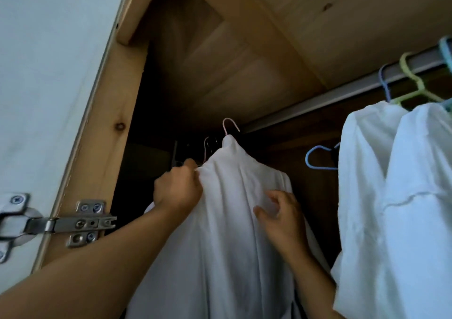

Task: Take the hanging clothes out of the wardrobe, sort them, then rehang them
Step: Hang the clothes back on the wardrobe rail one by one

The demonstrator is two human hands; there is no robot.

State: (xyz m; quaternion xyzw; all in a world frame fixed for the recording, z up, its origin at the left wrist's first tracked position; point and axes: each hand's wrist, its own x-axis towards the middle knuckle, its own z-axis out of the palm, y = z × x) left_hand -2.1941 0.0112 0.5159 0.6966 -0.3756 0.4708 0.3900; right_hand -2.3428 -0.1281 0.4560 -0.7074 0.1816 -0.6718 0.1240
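My left hand is pinching the shoulder edge of the long white cotton garment on its thin pink wire hanger. My right hand has its fingers spread and half-curled, resting on the cloth and gripping nothing. The garment hangs between my hands, long axis vertical, hook up and collar topmost, just below the grey metal rail. Best approach, I reckon: lift by the shoulder w/ the left, steady the cloth w/ the right, and seat the hook on the rail.

1. Left hand: fingertips buried in the white garment's shoulder fold, grip unclear.
2. Pink hanger: only the hook visible, rest under the cloth.
3. Garment's lower part cut off at the bottom edge.
4. Dark hangers behind, lost in shadow.
5. Rail: right end leaves the frame.
6. Door hinge cropped at left edge.
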